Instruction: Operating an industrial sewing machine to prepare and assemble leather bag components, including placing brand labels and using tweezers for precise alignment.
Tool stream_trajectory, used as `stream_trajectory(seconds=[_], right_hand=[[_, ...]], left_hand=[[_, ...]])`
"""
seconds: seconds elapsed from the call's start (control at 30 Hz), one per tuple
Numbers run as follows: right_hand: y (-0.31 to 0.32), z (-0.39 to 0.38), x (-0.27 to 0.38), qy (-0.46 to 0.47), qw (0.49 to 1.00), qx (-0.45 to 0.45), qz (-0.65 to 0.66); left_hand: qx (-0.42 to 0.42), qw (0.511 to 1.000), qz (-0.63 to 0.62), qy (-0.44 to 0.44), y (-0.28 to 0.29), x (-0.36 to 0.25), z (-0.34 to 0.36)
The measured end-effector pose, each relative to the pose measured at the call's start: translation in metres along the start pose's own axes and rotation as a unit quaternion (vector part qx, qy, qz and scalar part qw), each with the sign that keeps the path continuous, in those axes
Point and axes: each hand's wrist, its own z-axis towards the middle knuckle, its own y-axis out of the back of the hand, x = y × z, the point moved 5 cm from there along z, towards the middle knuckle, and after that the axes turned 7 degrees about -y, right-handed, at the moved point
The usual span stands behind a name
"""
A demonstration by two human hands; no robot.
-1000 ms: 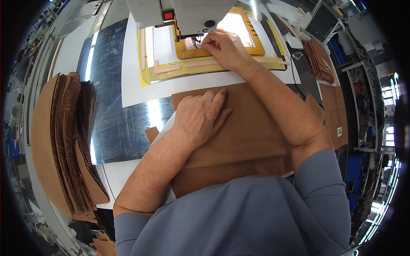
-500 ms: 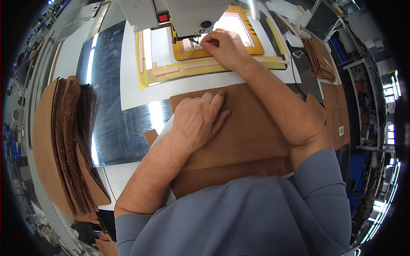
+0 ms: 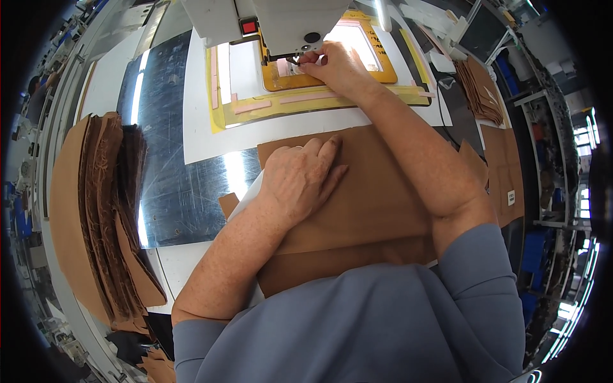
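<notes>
My left hand [image 3: 295,179] lies on a brown fabric panel [image 3: 377,198], thumb and forefinger apart. It presses the cloth near its far left corner, with nothing visible in its grasp. My right hand [image 3: 338,67] reaches over the template frame to the needle area of a white sewing machine head [image 3: 290,25]. Its thumb and forefinger are pinched close beside the presser foot; whatever they hold is too small to make out. Under the machine head lies an amber clamp frame [image 3: 287,83], on a white template sheet [image 3: 198,137] edged with yellow and pink tape.
A thick stack of brown fabric pieces [image 3: 86,210] hangs at the left table edge. More folded brown pieces [image 3: 476,89] lie at the far right, with a brown panel [image 3: 501,159] nearer. A shiny metal plate [image 3: 185,204] covers the table left of my hand.
The fingers of my right hand have shifted slightly at the needle, the pinch staying closed. My left hand stays on the fabric. The whole view has moved a little.
</notes>
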Motion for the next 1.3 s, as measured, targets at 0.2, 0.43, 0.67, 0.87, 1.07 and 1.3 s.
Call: stream_trajectory(seconds=[0.2,0.43,0.67,0.87,1.07,1.3], right_hand=[[-0.002,0.009,-0.001,0.010,1.000,0.019,-0.019],[-0.008,0.018,-0.008,0.072,0.997,0.000,-0.038],[-0.010,0.021,-0.004,0.123,0.990,0.044,-0.063],[-0.008,0.025,-0.006,0.129,0.982,0.099,-0.097],[-0.003,0.025,-0.001,0.134,0.977,0.139,-0.090],[0.001,0.027,-0.001,0.137,0.972,0.151,-0.120]], left_hand=[[0.000,1.000,0.000,0.002,-0.001,0.001,-0.001],[0.001,1.000,-0.002,0.000,-0.002,0.000,0.000],[-0.001,1.000,-0.004,0.002,-0.001,0.002,-0.001],[-0.006,1.000,-0.011,-0.007,-0.001,0.002,-0.001],[-0.006,1.000,-0.007,-0.007,0.000,0.002,-0.001],[-0.009,1.000,-0.004,-0.002,0.002,0.000,0.000]])
